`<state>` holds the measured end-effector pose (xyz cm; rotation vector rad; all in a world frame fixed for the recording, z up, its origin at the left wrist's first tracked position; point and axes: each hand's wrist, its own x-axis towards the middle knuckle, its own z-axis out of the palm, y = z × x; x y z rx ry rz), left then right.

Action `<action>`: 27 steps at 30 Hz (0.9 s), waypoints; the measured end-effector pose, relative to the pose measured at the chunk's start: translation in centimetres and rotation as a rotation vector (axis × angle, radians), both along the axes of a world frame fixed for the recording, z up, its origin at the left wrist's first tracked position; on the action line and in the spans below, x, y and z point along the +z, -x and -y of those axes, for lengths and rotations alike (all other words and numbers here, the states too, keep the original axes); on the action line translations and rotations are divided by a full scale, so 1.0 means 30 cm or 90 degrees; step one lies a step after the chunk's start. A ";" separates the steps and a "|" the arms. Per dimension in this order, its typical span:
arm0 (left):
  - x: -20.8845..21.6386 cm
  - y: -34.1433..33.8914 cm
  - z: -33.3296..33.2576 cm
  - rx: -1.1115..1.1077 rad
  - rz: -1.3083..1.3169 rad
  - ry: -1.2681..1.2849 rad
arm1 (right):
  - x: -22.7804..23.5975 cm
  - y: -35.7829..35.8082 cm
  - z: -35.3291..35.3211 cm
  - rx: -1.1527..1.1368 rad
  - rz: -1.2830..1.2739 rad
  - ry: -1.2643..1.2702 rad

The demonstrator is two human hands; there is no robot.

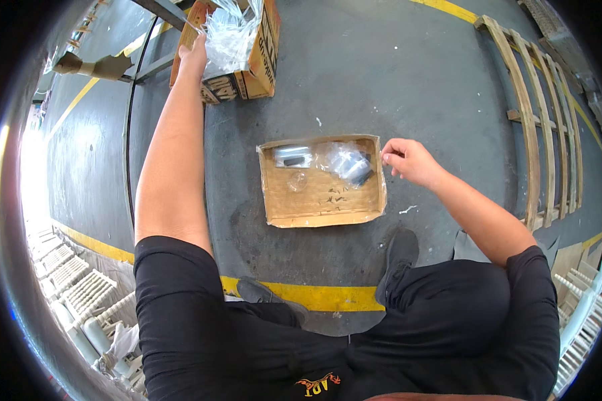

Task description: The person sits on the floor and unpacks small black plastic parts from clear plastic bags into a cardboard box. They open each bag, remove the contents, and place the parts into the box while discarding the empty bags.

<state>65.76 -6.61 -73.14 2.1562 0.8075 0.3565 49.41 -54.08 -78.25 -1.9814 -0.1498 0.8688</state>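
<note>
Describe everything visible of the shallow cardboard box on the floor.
The shallow cardboard box is tan, open-topped and roughly rectangular, with low walls and a worn, pale-edged rim. It sits flat on the grey floor. Clear plastic bags lie toward its far side, with small dark pieces right of its middle. The right hand is at its right wall; whether they touch is unclear.

Wide fisheye view from the head, steeply downward: black shirt (408,364) nearest, hands (413,162) farther, grey floor (354,73) beyond.
</note>
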 end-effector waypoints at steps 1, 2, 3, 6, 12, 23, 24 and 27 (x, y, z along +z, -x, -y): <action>0.035 -0.001 -0.071 -0.010 0.025 0.041 | 0.004 0.012 -0.001 -0.007 -0.022 -0.025; 0.037 -0.013 -0.068 -0.013 0.057 0.024 | 0.004 0.014 0.021 -0.023 -0.047 -0.017; 0.020 -0.001 -0.058 -0.017 0.085 0.013 | -0.002 0.014 0.043 -0.045 -0.034 -0.001; -0.043 0.126 0.041 -0.008 0.143 -0.028 | -0.027 0.004 0.097 -0.048 0.007 0.069; -0.231 0.582 0.386 -0.469 -0.085 -0.028 | -0.185 -0.008 0.075 0.176 0.250 0.157; -0.478 1.000 0.549 -0.590 -0.321 -0.283 | -0.268 -0.022 -0.225 0.537 0.350 0.424; -0.486 0.982 0.532 -0.549 -0.348 -0.271 | -0.281 -0.016 -0.223 0.530 0.355 0.435; -0.484 0.903 0.513 -0.447 -0.461 -0.226 | -0.311 -0.016 -0.207 0.518 0.339 0.460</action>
